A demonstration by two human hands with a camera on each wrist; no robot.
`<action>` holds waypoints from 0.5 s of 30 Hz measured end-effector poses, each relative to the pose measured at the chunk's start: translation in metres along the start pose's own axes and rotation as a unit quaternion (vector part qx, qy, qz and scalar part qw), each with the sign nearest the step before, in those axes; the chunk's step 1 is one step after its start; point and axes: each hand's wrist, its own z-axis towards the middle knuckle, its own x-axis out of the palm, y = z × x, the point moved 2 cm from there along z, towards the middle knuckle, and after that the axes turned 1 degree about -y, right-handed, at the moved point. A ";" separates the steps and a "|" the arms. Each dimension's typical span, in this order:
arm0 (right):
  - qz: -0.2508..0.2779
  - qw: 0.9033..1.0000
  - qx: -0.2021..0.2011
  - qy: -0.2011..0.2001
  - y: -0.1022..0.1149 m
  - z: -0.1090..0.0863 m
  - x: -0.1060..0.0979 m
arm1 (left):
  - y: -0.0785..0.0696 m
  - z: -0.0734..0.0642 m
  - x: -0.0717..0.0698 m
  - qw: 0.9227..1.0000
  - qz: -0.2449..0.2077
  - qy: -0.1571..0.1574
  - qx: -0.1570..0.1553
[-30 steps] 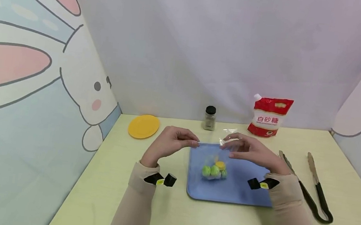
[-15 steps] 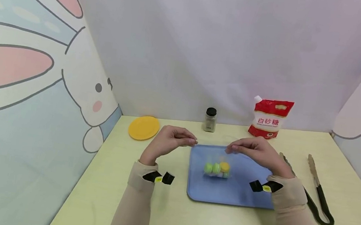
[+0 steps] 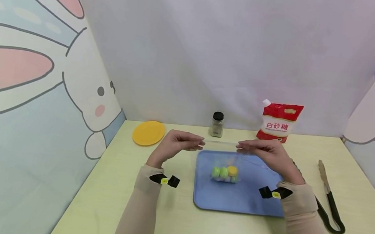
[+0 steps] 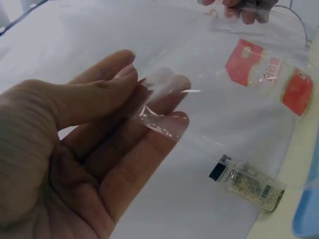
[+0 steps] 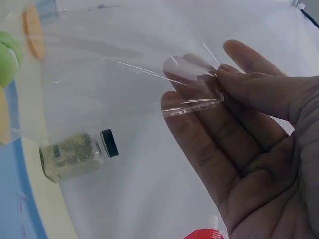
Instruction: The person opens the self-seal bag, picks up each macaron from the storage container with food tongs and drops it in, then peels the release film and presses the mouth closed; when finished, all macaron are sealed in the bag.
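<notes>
A clear plastic bag (image 3: 219, 158) hangs between my hands, its upper edge drawn straight. My left hand (image 3: 178, 147) pinches one upper corner between thumb and fingers; the left wrist view shows the film (image 4: 162, 124) lying over the fingertips. At the opposite corner, my right hand (image 3: 268, 155) pinches the film (image 5: 194, 103) the same way. Low in the bag are green macarons (image 3: 224, 172) and a yellow macaron (image 3: 232, 171), with paler ones partly hidden beneath. Behind them lies a blue tray (image 3: 240, 200); whether the bag's bottom touches it I cannot tell.
At the back stand a black-capped jar (image 3: 217, 125) and a red and white sugar pouch (image 3: 278, 122). A yellow plate (image 3: 148, 133) lies at the left. Black-handled tongs (image 3: 333, 205) lie right of the tray, partly behind my right arm.
The right hand's fingers have drawn together on the bag's corner, and its loose top now stretches straight between both hands. The macarons have shifted from a heap into a flatter row.
</notes>
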 end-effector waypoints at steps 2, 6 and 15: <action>-0.015 1.000 -0.010 -0.006 0.000 0.000 0.000 | 0.003 0.000 -0.002 1.000 0.000 0.003 0.005; -0.065 0.998 -0.011 -0.023 0.001 0.000 0.002 | 0.005 -0.001 -0.004 1.000 0.016 0.002 0.004; -0.163 0.984 0.023 -0.072 0.004 0.000 0.002 | -0.002 -0.003 -0.002 0.998 0.066 0.012 -0.008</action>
